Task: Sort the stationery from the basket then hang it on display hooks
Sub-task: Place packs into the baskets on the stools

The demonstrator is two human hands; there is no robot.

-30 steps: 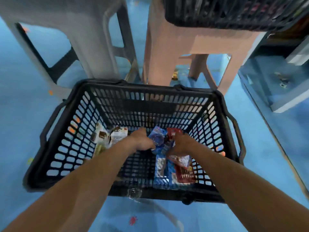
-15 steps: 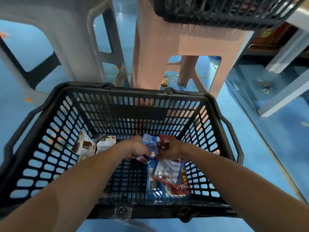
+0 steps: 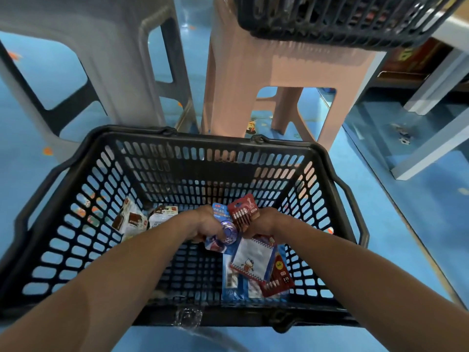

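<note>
Inside the basket (image 3: 208, 138), your left hand (image 3: 206, 224) grips a blue packet (image 3: 226, 235) and your right hand (image 3: 262, 221) grips a red packet (image 3: 243, 212), both hands close together.

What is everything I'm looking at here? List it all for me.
near basket: one, black, closest to the camera.
far basket: one, black, on the pink stool.
pink stool: one, pink, behind the near basket, right.
grey stool: one, grey, behind it, left.
floor: blue.
brown-and-white packets: two, in the near basket's left side.
loose packets: at least three, blue, white, red, overlapping at its near right.
blue packet: one, in the left hand.
red packet: one, in the right hand.
left hand: grips the blue packet.
right hand: grips the red packet.
</note>
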